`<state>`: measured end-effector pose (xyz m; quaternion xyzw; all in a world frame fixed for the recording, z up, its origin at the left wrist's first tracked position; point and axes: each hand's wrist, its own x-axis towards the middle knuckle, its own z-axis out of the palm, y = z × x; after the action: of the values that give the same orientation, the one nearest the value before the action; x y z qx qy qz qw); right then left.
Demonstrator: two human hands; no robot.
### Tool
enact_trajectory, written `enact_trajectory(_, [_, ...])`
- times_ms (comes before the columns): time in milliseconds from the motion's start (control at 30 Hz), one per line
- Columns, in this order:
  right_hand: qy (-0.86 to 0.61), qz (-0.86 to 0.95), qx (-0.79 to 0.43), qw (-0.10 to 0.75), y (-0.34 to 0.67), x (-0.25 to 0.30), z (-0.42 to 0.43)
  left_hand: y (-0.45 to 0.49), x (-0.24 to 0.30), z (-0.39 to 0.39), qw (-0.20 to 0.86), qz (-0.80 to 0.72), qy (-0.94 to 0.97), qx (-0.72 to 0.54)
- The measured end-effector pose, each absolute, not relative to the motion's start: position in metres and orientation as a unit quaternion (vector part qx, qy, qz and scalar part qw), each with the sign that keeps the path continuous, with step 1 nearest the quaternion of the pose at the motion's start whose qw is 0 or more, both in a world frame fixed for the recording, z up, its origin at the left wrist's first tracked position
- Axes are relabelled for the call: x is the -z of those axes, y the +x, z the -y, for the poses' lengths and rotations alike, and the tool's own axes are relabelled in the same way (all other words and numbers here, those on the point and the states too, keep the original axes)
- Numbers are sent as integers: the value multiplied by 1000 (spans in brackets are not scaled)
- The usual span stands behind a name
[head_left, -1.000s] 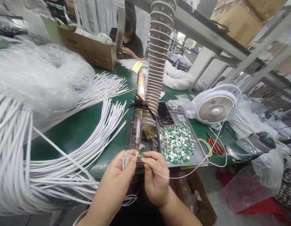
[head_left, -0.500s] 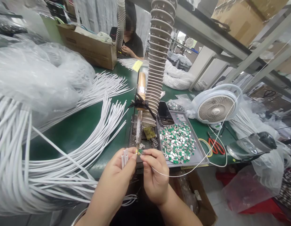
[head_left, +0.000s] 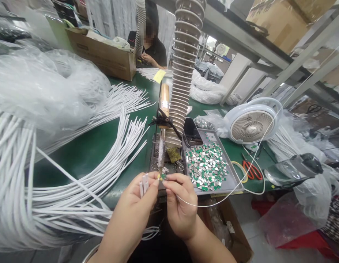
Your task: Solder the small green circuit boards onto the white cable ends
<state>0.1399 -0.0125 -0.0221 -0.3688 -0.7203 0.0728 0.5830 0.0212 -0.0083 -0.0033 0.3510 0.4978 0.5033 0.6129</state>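
Note:
My left hand (head_left: 136, 201) is closed around white cables (head_left: 144, 184), several of whose cut ends stick up between the fingers. Its thumb and forefinger pinch close to a small green circuit board (head_left: 163, 176). My right hand (head_left: 181, 204) is closed in a pinch on a thin pale solder wire (head_left: 210, 206), which loops away to the right and up. Just above the fingertips, a soldering iron (head_left: 161, 149) with a wooden handle hangs tip down. Fingers partly hide the board, so which hand bears it is unclear.
A grey tray (head_left: 235, 182) holds many small metal-and-green connectors, with a phone (head_left: 191, 129) at its corner. A ribbed hose (head_left: 185, 65) comes down behind the iron. White cable bundles (head_left: 98, 175) cover the left. A fan (head_left: 251, 126) and red-handled pliers (head_left: 253, 171) sit right; a person works opposite.
The cable ends in my left hand have tilted slightly left. Both hands otherwise stay in nearly the same place under the iron's tip.

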Motion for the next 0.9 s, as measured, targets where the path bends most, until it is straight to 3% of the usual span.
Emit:
enact_trajectory(533, [-397, 688, -134, 593, 143, 28, 22, 16, 15, 14, 592, -506, 429, -459])
enact_trajectory(900, [-456, 688, -126, 550, 145, 28, 24, 8, 15, 20, 534, -521, 505, -434])
